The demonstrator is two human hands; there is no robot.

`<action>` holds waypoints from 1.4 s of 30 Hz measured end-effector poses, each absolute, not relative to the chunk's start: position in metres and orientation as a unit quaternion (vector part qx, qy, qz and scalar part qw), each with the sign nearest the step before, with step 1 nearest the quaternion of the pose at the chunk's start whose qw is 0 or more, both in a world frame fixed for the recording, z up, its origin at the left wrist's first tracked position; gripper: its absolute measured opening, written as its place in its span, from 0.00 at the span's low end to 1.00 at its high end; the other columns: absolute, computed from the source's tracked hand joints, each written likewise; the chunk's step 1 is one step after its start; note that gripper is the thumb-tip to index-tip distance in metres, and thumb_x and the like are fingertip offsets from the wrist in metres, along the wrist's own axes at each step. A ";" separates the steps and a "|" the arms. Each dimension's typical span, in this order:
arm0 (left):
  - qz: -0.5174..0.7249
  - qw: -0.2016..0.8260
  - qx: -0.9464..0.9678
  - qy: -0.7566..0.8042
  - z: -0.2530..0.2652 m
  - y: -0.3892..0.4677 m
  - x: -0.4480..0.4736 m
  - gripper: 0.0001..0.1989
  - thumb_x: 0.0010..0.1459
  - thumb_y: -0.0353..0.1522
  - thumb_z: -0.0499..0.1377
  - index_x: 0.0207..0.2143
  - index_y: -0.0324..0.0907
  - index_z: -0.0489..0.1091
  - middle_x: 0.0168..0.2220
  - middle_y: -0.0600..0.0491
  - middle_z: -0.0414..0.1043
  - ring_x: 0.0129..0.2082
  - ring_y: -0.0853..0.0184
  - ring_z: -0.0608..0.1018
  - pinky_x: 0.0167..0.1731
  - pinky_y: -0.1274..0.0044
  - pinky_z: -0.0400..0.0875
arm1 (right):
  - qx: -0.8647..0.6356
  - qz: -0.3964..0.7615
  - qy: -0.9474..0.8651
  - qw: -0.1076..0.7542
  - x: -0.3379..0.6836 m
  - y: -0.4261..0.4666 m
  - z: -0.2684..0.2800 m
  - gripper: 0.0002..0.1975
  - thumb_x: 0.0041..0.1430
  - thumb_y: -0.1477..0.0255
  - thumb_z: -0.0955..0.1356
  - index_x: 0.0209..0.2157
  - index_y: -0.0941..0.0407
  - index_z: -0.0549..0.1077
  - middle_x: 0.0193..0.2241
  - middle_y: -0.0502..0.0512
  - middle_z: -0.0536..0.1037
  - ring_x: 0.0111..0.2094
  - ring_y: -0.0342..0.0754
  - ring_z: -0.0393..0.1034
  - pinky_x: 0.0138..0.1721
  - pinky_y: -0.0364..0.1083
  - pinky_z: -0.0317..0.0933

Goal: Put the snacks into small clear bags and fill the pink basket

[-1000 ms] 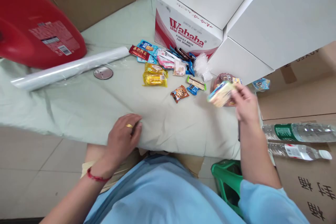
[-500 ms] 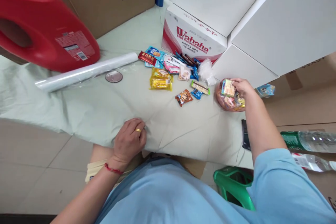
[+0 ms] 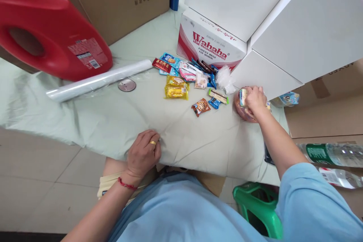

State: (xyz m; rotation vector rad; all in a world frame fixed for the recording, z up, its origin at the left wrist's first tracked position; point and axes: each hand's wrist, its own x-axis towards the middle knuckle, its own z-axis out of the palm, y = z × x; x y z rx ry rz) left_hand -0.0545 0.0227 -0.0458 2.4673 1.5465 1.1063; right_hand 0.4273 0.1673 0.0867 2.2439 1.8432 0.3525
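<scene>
My left hand point(image 3: 144, 152), with a gold ring and a red wrist cord, rests at the front edge of the cloth-covered table. Its fingers are curled in and nothing shows in them. My right hand point(image 3: 255, 100) reaches into a round reddish-brown bowl point(image 3: 240, 112) at the right. Its fingers are bent down among wrapped snacks; their tips and whatever they grip are hidden. A snack packet with a blue edge point(image 3: 243, 97) sticks up beside the thumb. Left of the bowl lie a green-ended bar point(image 3: 218, 96), a small blue packet point(image 3: 214, 103) and a brown cookie packet point(image 3: 200, 107).
Yellow packets point(image 3: 176, 87) and a pile of snacks point(image 3: 188, 71) lie before a Wahaha carton point(image 3: 210, 41). A clear film roll point(image 3: 99, 80), a metal disc point(image 3: 127, 85) and a red jug point(image 3: 51, 26) stand left. White boxes point(image 3: 306, 26) rise behind the bowl; bottles point(image 3: 334, 154) lie right.
My right hand has shifted left and further over the bowl, now covering more of the snacks in it. My left hand stays at the table edge. The whole view has moved slightly.
</scene>
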 end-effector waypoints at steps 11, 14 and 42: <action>0.349 0.031 0.791 0.502 -0.042 0.022 -0.054 0.13 0.59 0.22 0.57 0.42 0.43 0.77 0.42 0.44 0.80 0.48 0.55 0.80 0.50 0.64 0.77 | 0.769 0.104 0.622 0.103 0.363 0.205 0.100 0.19 0.66 0.75 0.63 0.50 0.60 0.83 0.45 0.70 0.82 0.48 0.61 0.73 0.47 0.52 0.62; 0.341 0.022 0.795 0.502 -0.041 0.022 -0.052 0.13 0.59 0.22 0.57 0.41 0.43 0.76 0.42 0.44 0.79 0.47 0.54 0.79 0.50 0.63 0.77 | 0.724 0.108 0.660 0.170 0.352 0.214 0.081 0.18 0.65 0.78 0.63 0.50 0.64 0.82 0.49 0.75 0.81 0.57 0.64 0.66 0.52 0.54 0.59; 0.442 0.354 0.612 0.551 -0.009 0.002 -0.049 0.09 0.64 0.30 0.55 0.37 0.43 0.76 0.36 0.50 0.78 0.37 0.64 0.79 0.39 0.72 0.74 | 0.483 -0.591 0.145 -0.630 0.278 -0.015 0.017 0.11 0.48 0.75 0.75 0.36 0.51 0.80 0.39 0.50 0.86 0.39 0.49 0.81 0.42 0.47 0.77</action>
